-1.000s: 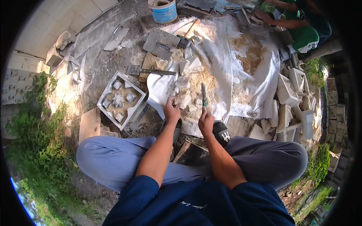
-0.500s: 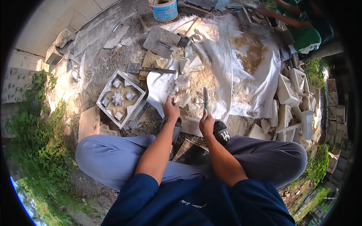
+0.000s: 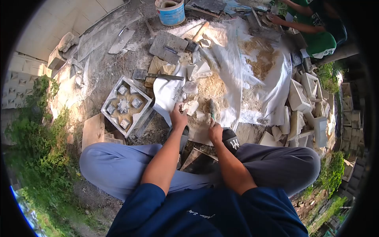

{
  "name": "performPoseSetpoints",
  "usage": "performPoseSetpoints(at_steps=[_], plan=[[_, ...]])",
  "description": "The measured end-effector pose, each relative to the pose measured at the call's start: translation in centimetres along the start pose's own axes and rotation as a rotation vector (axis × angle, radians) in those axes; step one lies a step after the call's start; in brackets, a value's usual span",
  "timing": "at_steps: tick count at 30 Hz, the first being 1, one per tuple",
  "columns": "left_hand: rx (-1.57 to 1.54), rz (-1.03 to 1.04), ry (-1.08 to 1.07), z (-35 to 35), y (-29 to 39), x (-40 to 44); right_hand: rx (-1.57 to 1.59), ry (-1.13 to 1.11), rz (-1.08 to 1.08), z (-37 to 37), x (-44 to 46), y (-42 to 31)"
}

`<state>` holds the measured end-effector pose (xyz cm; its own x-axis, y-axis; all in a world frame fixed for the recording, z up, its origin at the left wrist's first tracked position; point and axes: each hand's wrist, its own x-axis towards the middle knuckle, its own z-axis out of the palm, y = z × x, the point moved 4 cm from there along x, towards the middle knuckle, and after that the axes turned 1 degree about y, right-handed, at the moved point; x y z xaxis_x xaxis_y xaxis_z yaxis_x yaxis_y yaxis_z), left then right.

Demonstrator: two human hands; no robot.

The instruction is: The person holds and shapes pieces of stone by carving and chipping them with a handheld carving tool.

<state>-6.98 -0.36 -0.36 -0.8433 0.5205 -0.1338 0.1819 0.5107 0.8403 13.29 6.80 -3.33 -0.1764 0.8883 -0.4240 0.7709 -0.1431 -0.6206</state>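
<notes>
My right hand [image 3: 215, 132] is closed round the lower end of a narrow tool [image 3: 212, 107] with a green part, its blade pointing away from me over the rubble. Opposite it, my left hand [image 3: 179, 116] has its fingers bent against a pale stone piece [image 3: 190, 107], and it seems to hold the near left edge. Broken stone and yellowish crumbs [image 3: 213, 86] lie on the white sheet [image 3: 231, 59] just beyond both hands. A flat metal bar [image 3: 166, 76] rests across stones farther off.
A square patterned mould [image 3: 127, 106] lies at left. Farther away are a hammer [image 3: 192, 44], a stone slab [image 3: 167, 45] and a blue bucket [image 3: 171, 15]. Cut blocks [image 3: 300, 94] are piled at right. Another person's arm [image 3: 298, 25] shows at upper right.
The tool in my right hand has shifted left and tilted toward the stone piece. My left hand stays near the stone, which has turned slightly. The other person's arms have moved.
</notes>
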Motion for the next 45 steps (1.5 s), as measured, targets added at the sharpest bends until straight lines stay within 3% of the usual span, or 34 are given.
performPoseSetpoints(at_steps=[3, 9, 12, 27, 33, 38, 41, 45], plan=[[-0.007, 0.012, -0.004, 0.1, 0.1, 0.0, 0.03, -0.04, -0.055, -0.5, 0.0, -1.4], [0.082, 0.048, 0.024, -0.3, 0.0, -0.2, 0.16, 0.097, -0.095, -1.6, -1.1, -2.2], [0.04, -0.018, -0.007, -0.2, 0.5, -0.1, -0.015, -0.082, 0.003, 0.0, 0.0, 0.1], [-0.046, -0.004, -0.06, 1.5, 2.7, 2.1, 0.178, -0.007, 0.157, -2.3, 0.5, 0.1], [-0.004, 0.324, -0.182, 6.5, 4.4, 6.3, 0.214, 0.043, 0.183, -4.1, 0.8, 0.5], [0.193, 0.154, -0.309, 7.5, 5.8, 6.4, 0.215, -0.003, 0.101, -4.0, 0.8, 0.5], [0.327, 0.183, -0.184, 7.7, 6.8, 4.5, 0.235, -0.047, 0.053, -3.7, 0.4, 0.1], [0.153, 0.015, -0.034, 7.2, 3.6, 3.0, 0.204, -0.091, 0.03, -3.3, -0.2, -0.4]])
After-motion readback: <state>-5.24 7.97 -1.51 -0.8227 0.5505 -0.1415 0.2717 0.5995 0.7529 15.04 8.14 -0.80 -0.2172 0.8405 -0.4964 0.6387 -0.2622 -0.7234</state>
